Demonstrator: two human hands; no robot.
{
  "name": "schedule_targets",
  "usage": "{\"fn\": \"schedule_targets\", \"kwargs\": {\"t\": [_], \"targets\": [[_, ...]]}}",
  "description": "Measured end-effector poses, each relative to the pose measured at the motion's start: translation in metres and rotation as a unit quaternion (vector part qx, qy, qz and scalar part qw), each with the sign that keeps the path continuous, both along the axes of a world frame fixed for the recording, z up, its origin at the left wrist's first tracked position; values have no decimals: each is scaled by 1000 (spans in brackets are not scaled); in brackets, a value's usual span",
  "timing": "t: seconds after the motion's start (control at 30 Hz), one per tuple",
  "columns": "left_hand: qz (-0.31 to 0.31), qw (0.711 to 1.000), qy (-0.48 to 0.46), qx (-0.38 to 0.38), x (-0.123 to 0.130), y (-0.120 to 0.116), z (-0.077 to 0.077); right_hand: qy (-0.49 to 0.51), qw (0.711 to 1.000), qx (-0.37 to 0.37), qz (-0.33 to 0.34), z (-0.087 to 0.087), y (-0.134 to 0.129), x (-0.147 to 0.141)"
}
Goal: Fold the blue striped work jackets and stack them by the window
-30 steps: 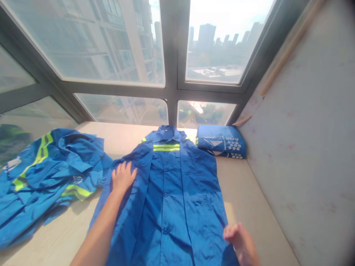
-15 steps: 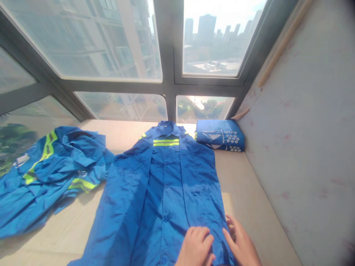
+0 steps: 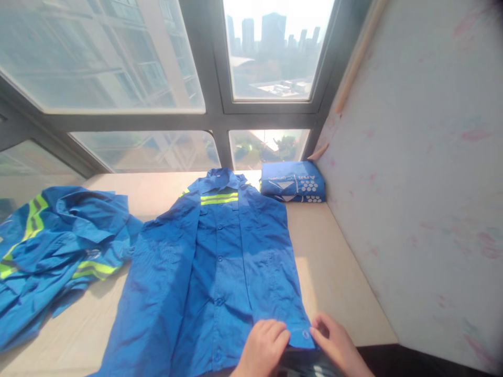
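Observation:
A blue work jacket (image 3: 228, 272) lies front up on the pale ledge, collar toward the window, with buttons down its middle and yellow-green stripes across the chest. Its sleeves run down along the front. At the lower end of the right-side sleeve is a cuff (image 3: 298, 337) with a button. My left hand (image 3: 264, 345) is closed at the cuff's left edge, fingers curled over the cloth. On the opposite side, my right hand (image 3: 334, 340) pinches the cuff's corner between thumb and fingers. What lies under my left fingers is hidden.
Another blue jacket (image 3: 74, 235) with reflective stripes lies crumpled at the left. Folded blue garments (image 3: 293, 180) with white print are stacked in the back right corner. Windows (image 3: 271, 57) rise behind the ledge (image 3: 334, 251), and a marked white wall (image 3: 428, 173) borders the right.
My hands have come to grip the sleeve end, and the cuff now lies straightened between them with its button showing. The view has shifted to the right.

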State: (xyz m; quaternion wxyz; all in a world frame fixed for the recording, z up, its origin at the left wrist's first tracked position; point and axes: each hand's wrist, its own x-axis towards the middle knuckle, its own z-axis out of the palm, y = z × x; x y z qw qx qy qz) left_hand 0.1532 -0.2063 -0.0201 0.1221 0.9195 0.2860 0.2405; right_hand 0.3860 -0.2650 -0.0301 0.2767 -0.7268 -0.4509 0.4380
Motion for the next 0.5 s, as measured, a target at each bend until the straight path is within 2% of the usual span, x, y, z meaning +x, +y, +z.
{"fn": "schedule_targets", "kwargs": {"t": [0.1, 0.2, 0.33, 0.4, 0.5], "targets": [[20, 999, -26, -18, -3, -3, 7, 20, 1000, 10, 5, 7, 4, 1], [13, 999, 1, -41, -7, -6, 10, 38, 999, 10, -4, 6, 2, 2], [-9, 994, 64, -93, -7, -8, 20, -57, 995, 76, -9, -4, -8, 1], [-7, 990, 59, -131, -1, -9, 29, -114, 988, 107, -14, -7, -13, -2], [15, 985, 17, -173, 12, -11, 35, -150, 984, 94, -2, -8, -17, -11]]}}
